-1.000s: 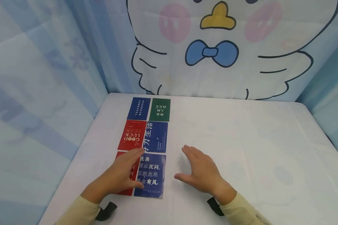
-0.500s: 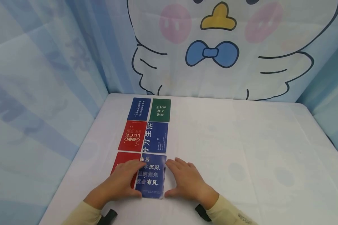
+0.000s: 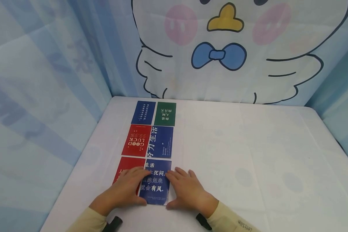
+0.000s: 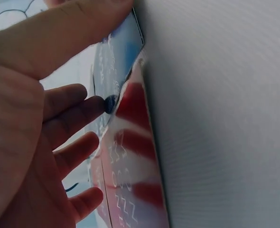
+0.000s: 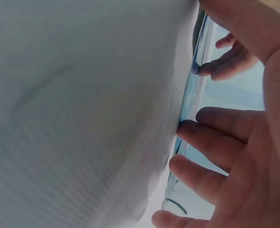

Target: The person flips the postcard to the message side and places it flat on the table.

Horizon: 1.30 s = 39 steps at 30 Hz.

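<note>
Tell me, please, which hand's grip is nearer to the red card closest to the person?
Left. In the head view, the left hand's grip partly covers the red card; the right hand's grip is farther, at the right edge of the neighbouring blue card.

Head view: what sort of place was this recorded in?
Likely a small curtained-off tabletop recording booth: a white table, pale blue patterned fabric hanging at the sides, and a cartoon backdrop behind.
</note>
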Each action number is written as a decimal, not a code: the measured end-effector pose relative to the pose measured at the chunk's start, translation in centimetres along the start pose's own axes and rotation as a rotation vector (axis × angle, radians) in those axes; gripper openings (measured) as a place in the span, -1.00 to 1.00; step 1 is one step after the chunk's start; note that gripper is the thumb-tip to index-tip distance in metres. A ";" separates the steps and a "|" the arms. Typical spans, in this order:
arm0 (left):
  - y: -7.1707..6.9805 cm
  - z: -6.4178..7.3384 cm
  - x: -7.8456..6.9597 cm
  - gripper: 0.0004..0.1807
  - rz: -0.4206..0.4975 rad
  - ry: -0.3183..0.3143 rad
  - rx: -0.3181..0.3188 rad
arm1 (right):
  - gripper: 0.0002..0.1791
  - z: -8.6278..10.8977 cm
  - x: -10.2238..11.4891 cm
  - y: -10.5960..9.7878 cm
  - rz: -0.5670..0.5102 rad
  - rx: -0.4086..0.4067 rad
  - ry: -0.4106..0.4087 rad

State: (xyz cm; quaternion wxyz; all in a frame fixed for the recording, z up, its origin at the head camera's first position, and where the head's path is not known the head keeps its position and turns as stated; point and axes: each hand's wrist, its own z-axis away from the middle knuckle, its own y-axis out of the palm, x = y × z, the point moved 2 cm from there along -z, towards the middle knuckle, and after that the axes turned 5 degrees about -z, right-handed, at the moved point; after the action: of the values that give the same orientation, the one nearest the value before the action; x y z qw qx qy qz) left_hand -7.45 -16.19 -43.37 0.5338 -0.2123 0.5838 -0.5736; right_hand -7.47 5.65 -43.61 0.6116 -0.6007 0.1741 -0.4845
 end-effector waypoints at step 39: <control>-1.8 -0.1 -0.4 -0.10 0.103 -0.048 -0.533 | -0.56 -0.1 -0.2 -1.7 -0.230 -0.608 -0.168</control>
State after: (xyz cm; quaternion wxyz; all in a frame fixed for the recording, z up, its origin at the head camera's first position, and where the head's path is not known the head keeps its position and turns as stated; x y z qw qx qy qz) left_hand -8.03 -16.23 -41.65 0.5011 -0.3288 0.7116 -0.3667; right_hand -8.36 6.09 -42.19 0.3577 -0.8094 0.1906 -0.4249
